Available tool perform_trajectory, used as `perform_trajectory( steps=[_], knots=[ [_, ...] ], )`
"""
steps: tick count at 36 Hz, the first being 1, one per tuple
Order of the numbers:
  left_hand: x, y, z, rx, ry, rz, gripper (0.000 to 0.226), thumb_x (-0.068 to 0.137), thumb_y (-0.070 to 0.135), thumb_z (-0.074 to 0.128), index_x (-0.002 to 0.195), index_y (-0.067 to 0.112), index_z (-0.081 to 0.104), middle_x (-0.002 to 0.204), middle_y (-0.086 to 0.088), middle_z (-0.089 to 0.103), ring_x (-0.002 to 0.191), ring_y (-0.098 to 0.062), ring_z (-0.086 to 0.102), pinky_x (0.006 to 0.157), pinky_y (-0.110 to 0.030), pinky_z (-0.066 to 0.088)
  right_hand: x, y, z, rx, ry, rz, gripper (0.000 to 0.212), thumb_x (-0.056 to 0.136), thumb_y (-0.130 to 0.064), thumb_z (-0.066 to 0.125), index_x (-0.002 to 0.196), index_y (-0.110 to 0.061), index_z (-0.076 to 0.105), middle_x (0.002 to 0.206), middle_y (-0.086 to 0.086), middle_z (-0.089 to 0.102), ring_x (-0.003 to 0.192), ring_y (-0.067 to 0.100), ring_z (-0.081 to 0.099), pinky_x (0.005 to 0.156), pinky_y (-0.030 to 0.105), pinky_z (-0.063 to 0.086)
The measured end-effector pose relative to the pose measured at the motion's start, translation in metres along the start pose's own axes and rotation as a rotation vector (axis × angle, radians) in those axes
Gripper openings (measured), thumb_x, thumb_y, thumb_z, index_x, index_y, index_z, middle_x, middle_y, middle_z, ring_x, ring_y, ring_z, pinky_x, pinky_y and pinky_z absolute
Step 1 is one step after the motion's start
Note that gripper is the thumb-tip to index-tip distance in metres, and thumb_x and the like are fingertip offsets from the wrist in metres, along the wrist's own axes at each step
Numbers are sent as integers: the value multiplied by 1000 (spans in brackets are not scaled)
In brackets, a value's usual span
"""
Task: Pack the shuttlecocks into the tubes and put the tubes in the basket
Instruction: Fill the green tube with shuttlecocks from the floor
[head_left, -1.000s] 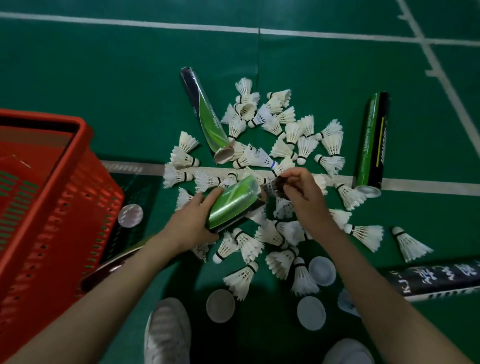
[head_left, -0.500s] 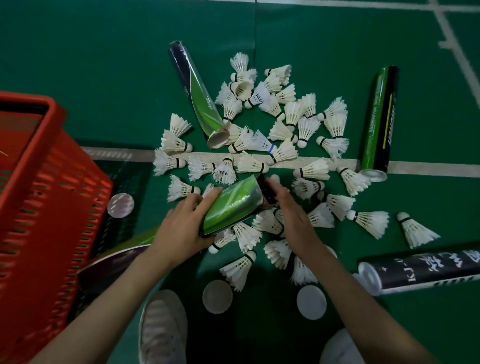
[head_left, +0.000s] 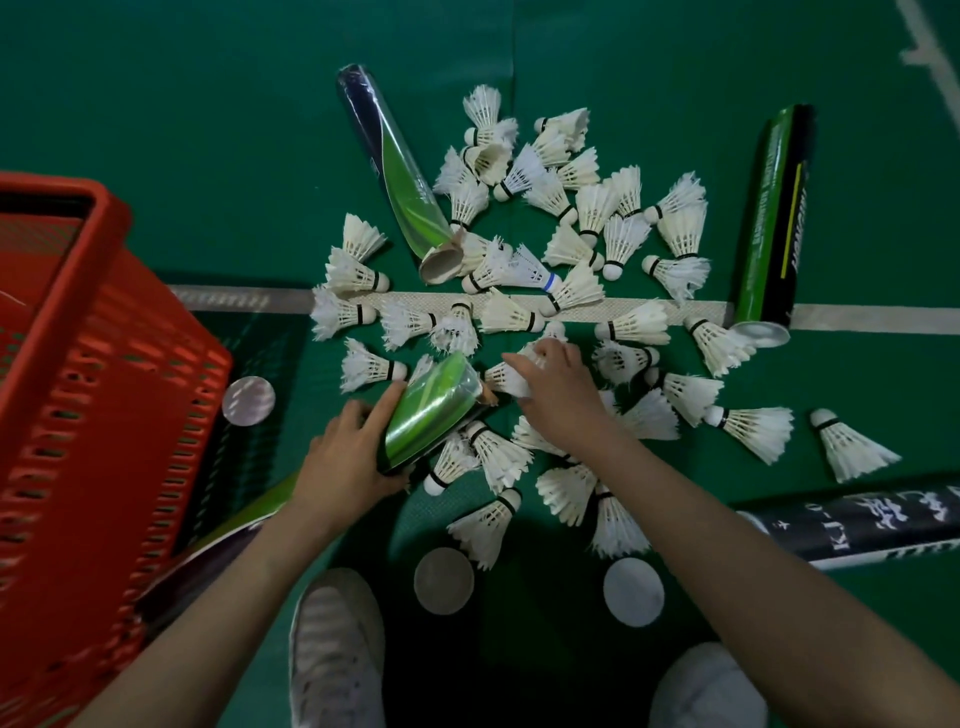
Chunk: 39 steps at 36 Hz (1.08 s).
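Note:
Several white shuttlecocks (head_left: 587, 244) lie scattered on the green court floor. My left hand (head_left: 348, 457) grips a green tube (head_left: 431, 410) that points up and right, its open mouth near the middle of the pile. Just right of that mouth, my right hand (head_left: 556, 395) is closed on a shuttlecock (head_left: 511, 378) lying among the others. A second green and navy tube (head_left: 395, 171) lies open at the back, a green and black tube (head_left: 776, 223) at the right, and a black tube (head_left: 857, 525) at the lower right. The red basket (head_left: 78, 395) stands at the left.
Round white caps lie on the floor: one (head_left: 248, 401) beside the basket, two (head_left: 444, 581) (head_left: 634, 591) near my white shoes (head_left: 337, 649). A white court line (head_left: 857, 318) runs across under the pile. Another tube's end (head_left: 249, 519) shows under my left forearm.
My right hand left the tube's mouth, dropped onto the pile and closed on a shuttlecock. The left hand kept hold of the green tube. The view tilted further down.

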<state>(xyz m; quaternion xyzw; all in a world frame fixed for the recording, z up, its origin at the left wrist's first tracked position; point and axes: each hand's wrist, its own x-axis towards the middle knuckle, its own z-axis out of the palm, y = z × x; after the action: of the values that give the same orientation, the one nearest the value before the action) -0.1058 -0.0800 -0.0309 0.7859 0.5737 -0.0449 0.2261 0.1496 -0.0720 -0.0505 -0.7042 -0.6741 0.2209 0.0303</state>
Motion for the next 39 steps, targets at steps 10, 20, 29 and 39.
perform_trajectory(
  steps=[10, 20, 29, 39],
  knots=[
    [1, 4, 1, 11, -7, 15, 111, 72, 38, 78, 150, 38, -1, 124, -6, 40, 108, -27, 46, 87, -40, 45, 1, -11, 15, 235, 60, 132, 40, 92, -20, 58, 131, -18, 49, 127, 8, 53, 118, 24, 44, 95, 33, 37],
    [-3, 3, -2, 0, 65, 45, 106, 72, 42, 77, 151, 35, 8, 122, -7, 43, 107, -30, 49, 86, -42, 45, -33, -16, -33, 782, 478, 140, 7, 89, -14, 62, 96, -14, 65, 92, -6, 62, 83, -6, 54, 76, 11, 44],
    [-9, 13, -11, 2, 152, 167, 105, 67, 39, 80, 149, 35, 16, 119, -6, 47, 101, -33, 54, 80, -41, 49, -66, -17, -54, 916, 407, 45, 30, 91, -13, 59, 119, -20, 51, 97, -12, 57, 88, -3, 56, 75, 7, 43],
    [-11, 40, -16, 6, 115, 208, 107, 67, 39, 80, 150, 37, 12, 127, -6, 44, 109, -31, 50, 86, -40, 41, -81, -36, -38, 988, 100, 26, 31, 99, -30, 37, 117, -14, 57, 97, 12, 64, 79, 11, 57, 77, 22, 45]
  ],
)
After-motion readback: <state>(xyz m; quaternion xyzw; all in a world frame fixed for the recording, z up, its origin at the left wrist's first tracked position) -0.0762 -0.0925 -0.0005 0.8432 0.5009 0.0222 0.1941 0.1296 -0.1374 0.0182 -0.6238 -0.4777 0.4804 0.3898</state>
